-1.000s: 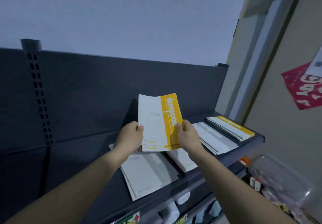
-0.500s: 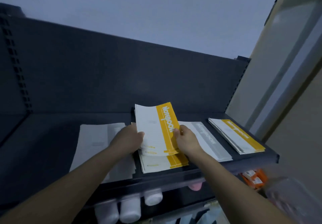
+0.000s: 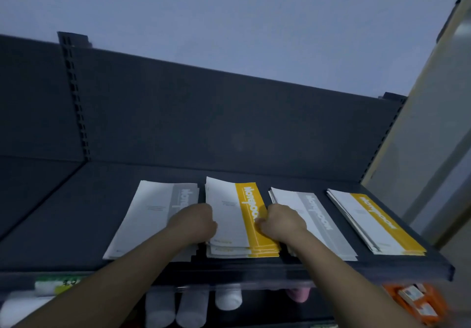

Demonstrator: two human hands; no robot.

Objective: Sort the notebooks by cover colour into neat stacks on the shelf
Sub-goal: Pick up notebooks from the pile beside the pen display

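Yellow notebook stack (image 3: 229, 220) sits on the shelf (image 3: 76, 225) between the left grey stack (image 3: 153, 215) and right grey stack (image 3: 316, 215); I see my left hand (image 3: 196, 221) and right hand (image 3: 283, 223) curled, gripping its two sides.

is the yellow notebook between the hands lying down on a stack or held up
Lying down: the yellow notebook rests on the yellow stack, slightly offset from it.

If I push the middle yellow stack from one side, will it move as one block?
Probably not: the middle yellow stack shows lower covers stepped out at its front, so they likely slide. Each one looks thin, so probably floppy alone. Gripping both sides, as the left hand and right hand do, seems safer.
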